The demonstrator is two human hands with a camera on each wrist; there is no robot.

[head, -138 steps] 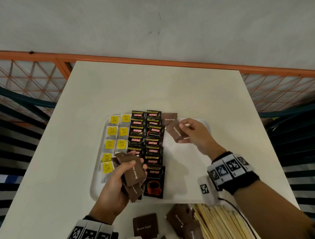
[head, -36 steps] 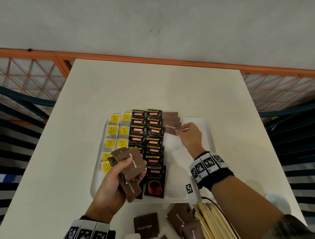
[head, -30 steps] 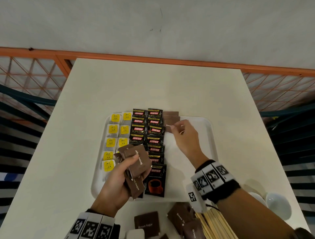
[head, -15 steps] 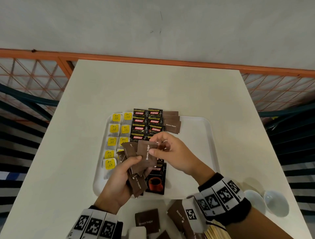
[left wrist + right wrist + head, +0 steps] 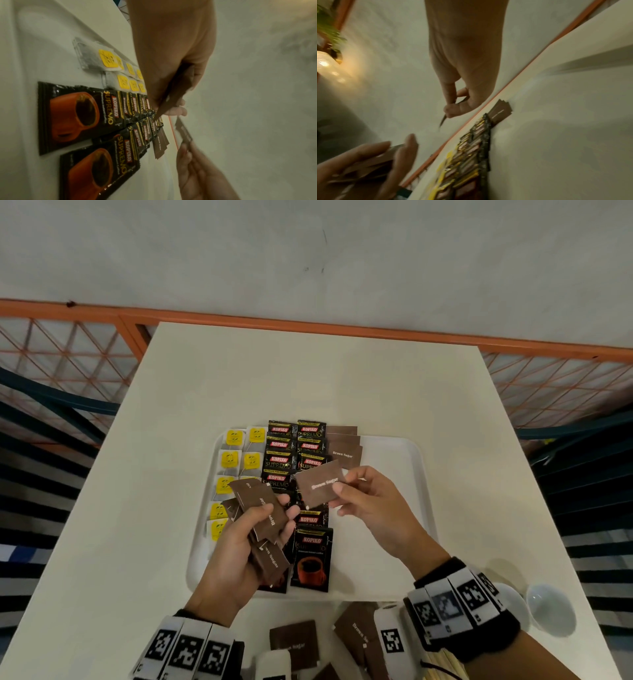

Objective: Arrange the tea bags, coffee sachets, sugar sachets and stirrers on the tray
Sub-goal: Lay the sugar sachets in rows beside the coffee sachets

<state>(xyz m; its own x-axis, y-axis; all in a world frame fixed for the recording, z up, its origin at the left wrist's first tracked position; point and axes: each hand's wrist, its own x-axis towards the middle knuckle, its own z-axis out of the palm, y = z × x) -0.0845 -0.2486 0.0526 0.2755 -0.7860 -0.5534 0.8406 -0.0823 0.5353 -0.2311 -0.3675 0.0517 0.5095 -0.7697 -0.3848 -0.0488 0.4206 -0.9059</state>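
A white tray (image 5: 404,508) holds two columns of yellow-tagged tea bags (image 5: 236,460), two columns of black coffee sachets (image 5: 294,446) and a few brown sugar sachets (image 5: 344,450) stacked at its far edge. My left hand (image 5: 239,546) grips a fanned stack of brown sugar sachets (image 5: 263,508) above the tray's left half. My right hand (image 5: 366,501) pinches a single brown sugar sachet (image 5: 320,486) between thumb and fingers, held above the coffee columns. In the left wrist view the coffee sachets (image 5: 82,115) and tea bags (image 5: 106,60) lie below my left hand (image 5: 171,67).
More loose brown sugar sachets (image 5: 296,645) and wooden stirrers (image 5: 442,666) lie on the white table (image 5: 274,378) near its front edge. Two small white bowls (image 5: 548,607) stand at the front right. An orange railing (image 5: 308,325) runs behind the table.
My right hand left the placed sugar sachets at the tray's far edge, came back to the left hand's stack and drew one sachet off to the right.
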